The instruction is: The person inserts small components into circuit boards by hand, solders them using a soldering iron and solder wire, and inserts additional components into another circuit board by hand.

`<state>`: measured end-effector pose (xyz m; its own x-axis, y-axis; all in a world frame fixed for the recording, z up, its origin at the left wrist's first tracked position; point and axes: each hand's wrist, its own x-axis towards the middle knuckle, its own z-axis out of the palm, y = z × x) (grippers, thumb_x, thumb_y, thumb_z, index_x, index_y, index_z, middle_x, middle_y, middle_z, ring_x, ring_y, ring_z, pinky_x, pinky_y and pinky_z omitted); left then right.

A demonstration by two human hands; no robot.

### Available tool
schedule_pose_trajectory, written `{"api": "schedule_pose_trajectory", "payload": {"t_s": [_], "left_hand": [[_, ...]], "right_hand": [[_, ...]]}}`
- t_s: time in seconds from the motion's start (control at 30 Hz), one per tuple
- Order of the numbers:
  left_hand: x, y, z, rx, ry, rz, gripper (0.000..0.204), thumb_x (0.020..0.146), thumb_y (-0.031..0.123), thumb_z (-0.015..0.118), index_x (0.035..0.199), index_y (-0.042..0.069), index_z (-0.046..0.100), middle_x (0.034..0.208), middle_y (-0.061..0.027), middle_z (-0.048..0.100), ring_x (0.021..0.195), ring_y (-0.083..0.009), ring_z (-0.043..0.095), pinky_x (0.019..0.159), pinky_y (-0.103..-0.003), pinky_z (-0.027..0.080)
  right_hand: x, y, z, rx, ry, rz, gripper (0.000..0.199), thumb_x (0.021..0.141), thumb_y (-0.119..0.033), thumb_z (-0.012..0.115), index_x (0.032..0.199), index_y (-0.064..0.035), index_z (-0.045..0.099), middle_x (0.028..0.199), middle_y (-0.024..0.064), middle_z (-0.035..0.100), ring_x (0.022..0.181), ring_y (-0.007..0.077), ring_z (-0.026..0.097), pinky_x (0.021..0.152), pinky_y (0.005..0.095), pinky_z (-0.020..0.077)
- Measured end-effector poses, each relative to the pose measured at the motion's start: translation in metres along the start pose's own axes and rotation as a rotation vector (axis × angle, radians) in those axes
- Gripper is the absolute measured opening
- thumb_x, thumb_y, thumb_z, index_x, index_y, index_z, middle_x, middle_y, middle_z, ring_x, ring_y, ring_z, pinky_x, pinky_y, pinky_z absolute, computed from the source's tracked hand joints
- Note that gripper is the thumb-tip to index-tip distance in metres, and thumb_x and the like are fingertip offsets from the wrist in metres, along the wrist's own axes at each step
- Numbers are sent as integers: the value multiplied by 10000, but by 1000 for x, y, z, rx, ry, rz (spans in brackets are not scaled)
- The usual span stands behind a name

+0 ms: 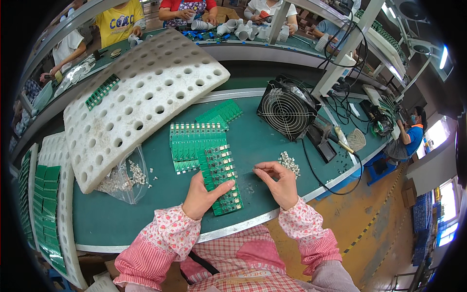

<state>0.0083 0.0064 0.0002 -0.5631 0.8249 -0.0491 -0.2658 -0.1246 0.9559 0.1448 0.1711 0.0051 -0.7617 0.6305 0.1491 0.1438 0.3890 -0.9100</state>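
My left hand (198, 198) grips a long green circuit board panel (217, 171) by its lower part, thumb across the face and fingers at the left edge. A row of small components runs along the panel, with pins sticking out on its right side. To the right of it, my right hand (280, 184) is raised over the mat with thumb and forefinger pinched together. Whatever sits in that pinch is too small to make out. Small white connector pieces (290, 164) lie heaped just beyond the right hand. Behind the held panel, more green boards (185, 146) are stacked, overlapping.
A white foam sheet with holes (146, 97) leans at the left, one board on it. A clear bag (130, 182) of small white pieces lies beneath. A black fan (287, 109) and a soldering iron (343, 141) stand right. Loaded foam trays (61, 155) stand far left. Co-workers sit opposite.
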Motion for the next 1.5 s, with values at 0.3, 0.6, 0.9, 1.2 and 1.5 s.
{"api": "schedule_pose_trajectory", "payload": {"t_s": [0.3,0.6,0.9,1.2,1.5], "left_hand": [[0,-1,-1,15,-6,20,283,805,85,703,1047,-1,585,951,-43,640,821,-95,605,729,-254,507],[0,-4,-3,37,-21,25,286,804,100,708,1042,0,585,943,-41,643,819,-90,602,729,-250,505],[0,-3,-3,64,-19,36,286,805,115,709,1035,2,583,938,-43,640,825,-90,597,737,-256,502],[0,-1,0,54,-9,51,273,801,93,704,1030,4,586,934,-37,632,814,-94,596,739,-252,500],[-1,0,0,33,-22,20,279,801,97,704,1036,6,583,937,-32,630,820,-94,593,742,-250,493]], "right_hand": [[-5,-8,4,358,-71,92,166,867,-43,622,1008,35,581,1005,114,647,850,118,620,753,225,513],[-6,-12,9,274,-158,96,166,856,-29,633,1009,25,598,931,76,634,832,99,605,754,217,512],[-10,-17,13,311,-71,138,113,853,-44,639,952,10,640,900,43,645,783,97,614,676,242,517],[-14,3,14,-757,57,-580,171,707,-20,695,874,-38,657,744,75,582,692,243,589,573,331,486],[-10,2,6,-464,51,-231,121,721,-58,729,817,-25,662,713,63,590,588,156,563,540,265,466]]}}
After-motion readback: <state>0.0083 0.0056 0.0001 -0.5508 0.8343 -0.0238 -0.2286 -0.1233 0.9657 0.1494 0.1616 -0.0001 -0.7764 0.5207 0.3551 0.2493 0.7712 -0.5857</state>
